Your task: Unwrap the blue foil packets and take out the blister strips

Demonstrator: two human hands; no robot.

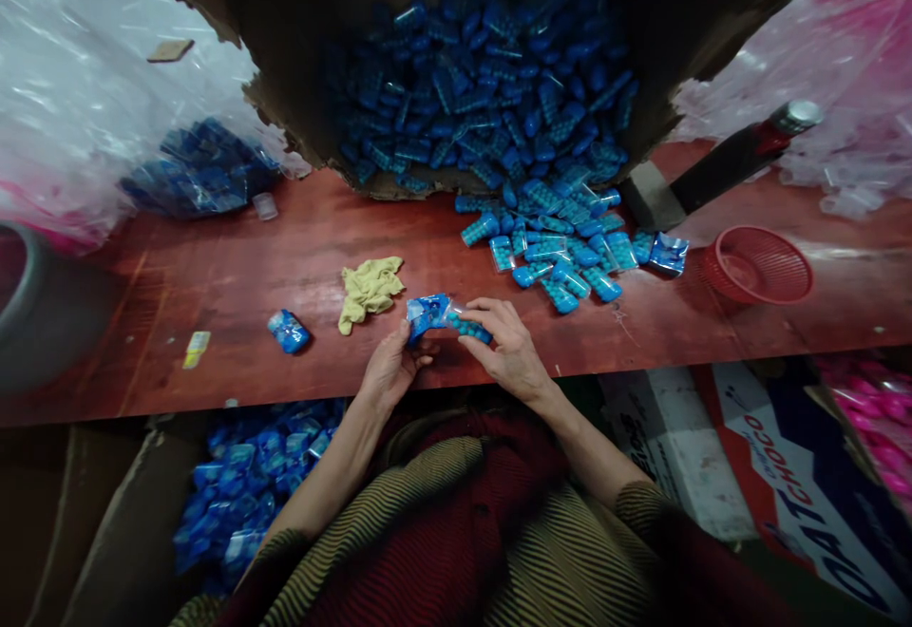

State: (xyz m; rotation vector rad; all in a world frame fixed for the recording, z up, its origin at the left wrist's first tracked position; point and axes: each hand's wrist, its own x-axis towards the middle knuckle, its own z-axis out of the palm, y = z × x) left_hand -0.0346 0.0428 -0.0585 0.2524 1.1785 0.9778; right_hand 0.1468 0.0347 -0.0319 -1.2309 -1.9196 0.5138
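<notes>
Between thumb and fingers, my left hand (pixel 396 361) pinches a blue printed wrapper (pixel 426 313) above the table's front edge. My right hand (pixel 509 347) grips a small clear bottle (pixel 468 324) of blue balls, its clear end meeting the wrapper's right side. Whether the bottle is inside the wrapper's opening I cannot tell. A crumpled yellow cloth (pixel 371 291) lies just left of my hands. Farther left rests a blue wrapped pack (pixel 289 331). Beyond my right hand spreads a pile of similar bottles (pixel 562 242) with blue caps.
A torn cardboard box (pixel 275 47) full of bottles stands at the back. On the right are a red basket (pixel 759 266), a dark upright post (pixel 727 171) and a blue packet (pixel 668 254). A grey bucket (pixel 49 313) sits left. Below the table, a box holds blue packs (pixel 249 475).
</notes>
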